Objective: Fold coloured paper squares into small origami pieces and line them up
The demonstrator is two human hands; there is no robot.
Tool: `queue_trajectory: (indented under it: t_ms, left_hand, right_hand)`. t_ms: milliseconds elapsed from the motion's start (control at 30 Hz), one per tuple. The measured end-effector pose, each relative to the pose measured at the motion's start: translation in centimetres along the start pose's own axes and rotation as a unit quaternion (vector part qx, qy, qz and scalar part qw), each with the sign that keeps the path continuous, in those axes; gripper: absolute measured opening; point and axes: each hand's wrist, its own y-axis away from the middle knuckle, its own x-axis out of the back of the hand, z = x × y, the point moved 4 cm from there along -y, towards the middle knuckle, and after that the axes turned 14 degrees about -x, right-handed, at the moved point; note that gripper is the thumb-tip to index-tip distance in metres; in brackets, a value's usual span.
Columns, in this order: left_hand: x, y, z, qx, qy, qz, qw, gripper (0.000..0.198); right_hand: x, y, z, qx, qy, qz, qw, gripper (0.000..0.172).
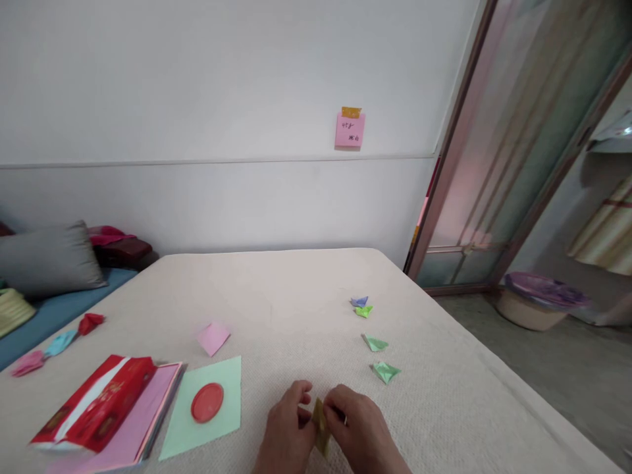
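Observation:
A small piece of folded yellow paper [322, 431] stands on edge between my hands, near the table's front. The thumb and fingers of my left hand [289, 431] are curled against its left side. My right hand [363, 421] pinches its upper right part, and the fingertips hide some of the folds. To the right of my hands lie two pale green folded papers [385, 372]. Farther back are a bright green folded paper [364, 311] and a blue one [360, 301]. A pink square of paper [214, 338] lies beyond my left hand.
A red round lid [207, 402] rests on a light green sheet [230, 408]. Left of it, a red tissue pack [101, 398] lies on stacked coloured paper [133, 421]. Crumpled red, blue and pink pieces [61, 343] lie along the table's [276, 283] left side. A wall stands behind.

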Motion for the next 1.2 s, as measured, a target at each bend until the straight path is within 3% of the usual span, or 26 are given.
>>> queue_trajectory:
  t_ms: [267,433,567,667,900,1200]
  left_hand:
    - [-0.7,-0.1,-1.2,-0.005,-0.039,-0.095,0.995,0.025]
    - [1.4,-0.1,-1.5,-0.016,-0.123,-0.106,0.987,0.037]
    - [3.4,-0.3,-1.4,-0.023,-0.194,-0.111,0.974,0.037]
    - [3.9,-0.4,-1.2,-0.021,-0.234,-0.129,0.963,0.034]
    - [3.1,0.3,-0.3,-0.016,-0.3,-0.192,0.934,0.023]
    - [2.9,0.4,-0.2,-0.005,-0.349,-0.234,0.907,0.028]
  right_hand:
    - [-1.6,-0.6,0.3,-0.015,0.032,-0.017,0.999,0.027]
    - [-1.0,-1.1,1.5,-0.016,0.05,-0.033,0.998,0.027]
    - [0.3,-1.2,2.7,-0.031,0.076,-0.035,0.996,0.03]
    - [0.5,-0.9,2.9,-0.038,0.107,-0.06,0.992,0.03]
    - [-1.7,1.0,2.1,-0.027,0.17,-0.158,0.972,0.018]
    - [-4.1,0.8,1.4,-0.009,0.203,-0.132,0.97,0.026]
